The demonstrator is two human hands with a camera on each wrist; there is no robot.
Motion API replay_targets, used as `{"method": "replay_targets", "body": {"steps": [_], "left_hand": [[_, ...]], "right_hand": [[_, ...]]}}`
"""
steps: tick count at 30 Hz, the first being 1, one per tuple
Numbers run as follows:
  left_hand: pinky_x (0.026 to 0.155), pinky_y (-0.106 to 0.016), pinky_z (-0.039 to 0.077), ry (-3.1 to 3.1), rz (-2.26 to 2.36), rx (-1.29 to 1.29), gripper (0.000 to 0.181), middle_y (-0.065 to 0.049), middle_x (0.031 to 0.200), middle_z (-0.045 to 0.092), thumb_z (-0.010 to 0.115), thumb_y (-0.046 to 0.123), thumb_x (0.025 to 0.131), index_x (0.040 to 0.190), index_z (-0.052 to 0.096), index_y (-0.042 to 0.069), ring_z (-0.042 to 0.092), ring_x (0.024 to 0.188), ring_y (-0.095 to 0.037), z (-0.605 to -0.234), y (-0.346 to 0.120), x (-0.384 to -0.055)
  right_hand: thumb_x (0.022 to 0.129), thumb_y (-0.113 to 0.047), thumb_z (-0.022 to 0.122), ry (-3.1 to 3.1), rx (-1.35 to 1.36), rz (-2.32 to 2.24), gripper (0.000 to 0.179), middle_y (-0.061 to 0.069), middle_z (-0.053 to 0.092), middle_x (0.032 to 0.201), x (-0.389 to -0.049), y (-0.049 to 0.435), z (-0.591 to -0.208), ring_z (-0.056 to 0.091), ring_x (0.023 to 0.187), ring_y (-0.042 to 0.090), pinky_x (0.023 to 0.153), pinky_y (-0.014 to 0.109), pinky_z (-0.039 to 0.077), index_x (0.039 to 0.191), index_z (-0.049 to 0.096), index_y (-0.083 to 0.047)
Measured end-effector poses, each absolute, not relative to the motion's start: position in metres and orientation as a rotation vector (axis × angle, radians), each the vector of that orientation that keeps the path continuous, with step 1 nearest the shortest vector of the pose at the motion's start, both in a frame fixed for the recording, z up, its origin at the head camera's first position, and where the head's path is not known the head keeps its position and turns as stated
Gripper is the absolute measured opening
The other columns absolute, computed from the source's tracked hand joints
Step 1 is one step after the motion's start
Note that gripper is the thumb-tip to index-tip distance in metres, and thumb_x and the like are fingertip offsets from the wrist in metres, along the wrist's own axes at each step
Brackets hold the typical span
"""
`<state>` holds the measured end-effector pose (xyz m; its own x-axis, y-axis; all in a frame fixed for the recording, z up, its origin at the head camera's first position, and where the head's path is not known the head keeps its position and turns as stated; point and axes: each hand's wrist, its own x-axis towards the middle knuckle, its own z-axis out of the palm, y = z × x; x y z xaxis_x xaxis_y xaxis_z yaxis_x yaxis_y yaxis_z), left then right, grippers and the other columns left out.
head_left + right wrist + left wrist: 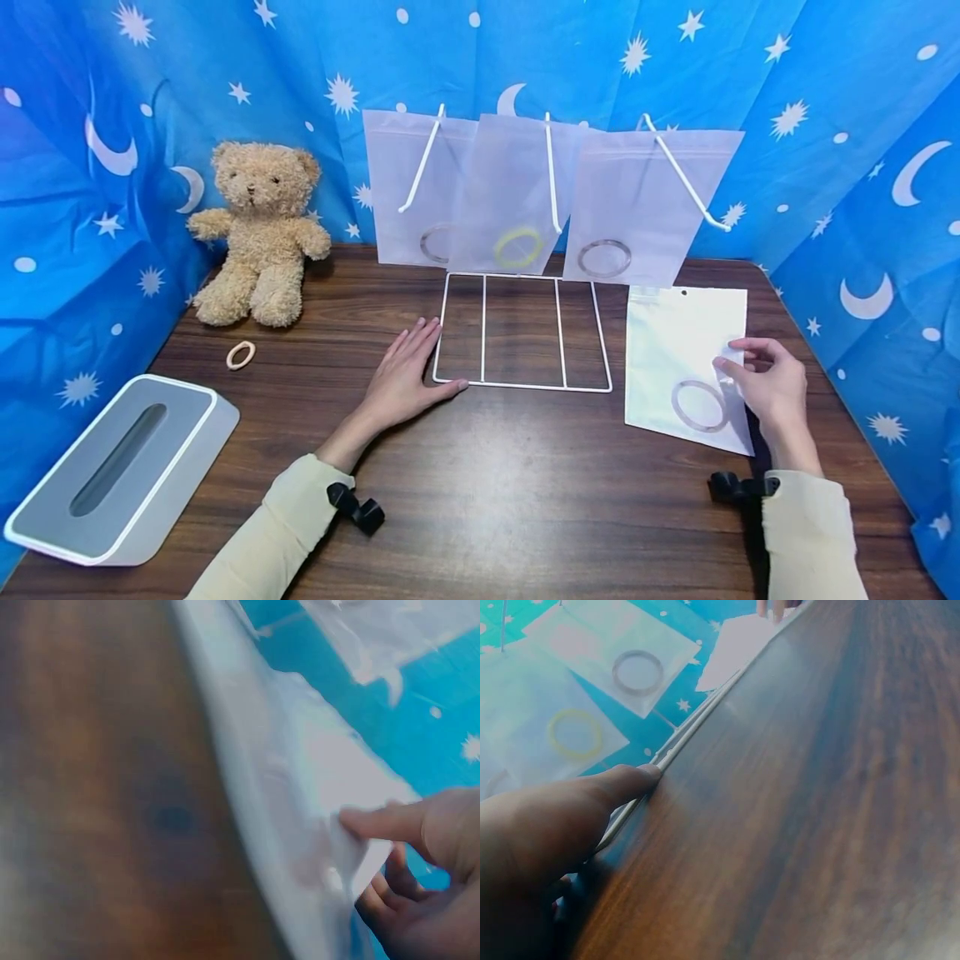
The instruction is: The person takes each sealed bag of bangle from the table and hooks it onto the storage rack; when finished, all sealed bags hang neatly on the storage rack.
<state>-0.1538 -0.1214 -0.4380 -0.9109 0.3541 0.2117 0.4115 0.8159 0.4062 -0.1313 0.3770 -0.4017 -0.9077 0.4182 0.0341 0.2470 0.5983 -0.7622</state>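
My right hand (772, 383) pinches the right edge of a white zip bag (663, 350) between thumb and fingers. That bag lies at the table's right, with a brownish ring (701, 429) showing through it. In the right wrist view the bag (300, 772) bends up where the thumb presses it. My left hand (405, 375) rests at the left front corner of a white wire rack (525, 386), fingers extended. The left wrist view shows the thumb (626, 782) touching the rack's front wire. Three similar bags (405, 183), each with a ring inside, hang on the rack's hooks (686, 179).
A teddy bear (258, 225) sits at the back left, with a small pale ring (230, 358) in front of it. Nearer stands a grey and white tissue box (172, 492). Blue star-patterned cloth (585, 50) walls the wooden table (525, 500) on three sides.
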Motion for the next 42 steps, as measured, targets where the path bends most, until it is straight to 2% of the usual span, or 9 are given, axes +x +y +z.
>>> {"method": "replay_targets", "body": {"steps": [3, 6, 11, 18, 22, 26, 33, 38, 42], "left_hand": [[0.118, -0.043, 0.010, -2.869, -0.694, -0.611, 0.102, -0.009, 0.158, 0.029, 0.059, 0.072, 0.082, 0.153, 0.031, 0.005, 0.015, 0.147, -0.024, -0.437, -0.121, -0.153], [0.118, -0.043, 0.010, -2.867, -0.697, -0.610, 0.101, -0.010, 0.158, 0.029, 0.059, 0.072, 0.082, 0.153, 0.031, 0.005, 0.016, 0.147, -0.025, -0.436, -0.121, -0.153], [0.119, -0.043, 0.010, -2.875, -0.691, -0.605, 0.102, -0.009, 0.158, 0.028, 0.058, 0.073, 0.082, 0.154, 0.030, 0.006, 0.015, 0.147, -0.024, -0.436, -0.121, -0.153], [0.119, -0.043, 0.009, -2.876, -0.696, -0.606, 0.101, -0.010, 0.158, 0.028, 0.059, 0.071, 0.082, 0.153, 0.030, 0.005, 0.015, 0.147, -0.025, -0.436, -0.121, -0.152], [0.118, -0.044, 0.010, -2.879, -0.700, -0.608, 0.101, -0.010, 0.158, 0.027, 0.059, 0.071, 0.083, 0.154, 0.030, 0.005, 0.015, 0.147, -0.025, -0.436, -0.121, -0.151], [0.118, -0.044, 0.010, -2.871, -0.701, -0.613, 0.101, -0.010, 0.158, 0.028, 0.059, 0.071, 0.083, 0.153, 0.030, 0.004, 0.015, 0.147, -0.025, -0.436, -0.121, -0.152], [0.118, -0.044, 0.010, -2.872, -0.698, -0.609, 0.101, -0.010, 0.158, 0.028, 0.058, 0.072, 0.083, 0.154, 0.030, 0.005, 0.015, 0.147, -0.025, -0.436, -0.121, -0.153], [0.118, -0.044, 0.009, -2.877, -0.707, -0.605, 0.101, -0.010, 0.158, 0.027, 0.058, 0.072, 0.083, 0.154, 0.029, 0.006, 0.015, 0.147, -0.024, -0.436, -0.121, -0.153], [0.118, -0.044, 0.009, -2.882, -0.704, -0.609, 0.102, -0.010, 0.159, 0.027, 0.058, 0.072, 0.083, 0.154, 0.029, 0.006, 0.014, 0.148, -0.025, -0.436, -0.121, -0.153]], "right_hand": [[0.094, -0.031, 0.066, -2.607, -0.549, 1.335, 0.040, 0.002, 0.055, 0.120, -0.127, 0.385, -0.395, 0.047, 0.103, 0.018, 0.078, 0.021, 0.046, 0.129, 0.064, -0.012], [0.098, -0.038, 0.057, -2.680, -0.519, 1.452, 0.045, 0.006, 0.047, 0.145, -0.122, 0.393, -0.385, 0.037, 0.132, 0.031, 0.106, 0.049, 0.035, 0.139, 0.058, -0.021], [0.099, -0.040, 0.054, -2.761, -0.483, 1.493, 0.051, 0.018, 0.029, 0.156, -0.119, 0.399, -0.373, 0.015, 0.143, 0.045, 0.106, 0.072, 0.014, 0.145, 0.051, -0.017], [0.089, -0.051, 0.066, -2.717, -0.598, 1.363, 0.059, 0.001, 0.054, 0.129, -0.113, 0.403, -0.359, 0.042, 0.112, 0.022, 0.085, 0.043, 0.038, 0.139, 0.059, -0.019], [0.081, -0.046, 0.077, -2.478, -0.724, 1.413, 0.055, -0.011, 0.051, 0.079, -0.108, 0.404, -0.344, 0.039, 0.076, 0.012, 0.055, 0.032, 0.026, 0.129, 0.068, -0.021], [0.077, -0.028, 0.084, -2.175, -0.677, 1.476, 0.041, -0.002, 0.036, 0.054, -0.105, 0.404, -0.331, 0.028, 0.054, 0.016, 0.047, 0.040, 0.011, 0.116, 0.075, -0.016], [0.077, 0.006, 0.079, -1.801, -0.169, 1.640, 0.033, 0.006, 0.040, 0.053, -0.097, 0.401, -0.321, 0.022, 0.049, 0.016, 0.043, 0.027, 0.006, 0.107, 0.069, 0.015], [0.076, 0.025, 0.067, -1.593, 0.222, 1.883, 0.032, 0.023, 0.069, 0.089, -0.093, 0.389, -0.309, 0.054, 0.070, 0.019, 0.062, 0.016, 0.046, 0.106, 0.058, 0.029], [0.075, 0.032, 0.061, -1.548, 0.474, 1.953, 0.030, 0.031, 0.066, 0.105, -0.088, 0.376, -0.298, 0.065, 0.084, 0.027, 0.074, 0.024, 0.054, 0.104, 0.053, 0.034]]}}
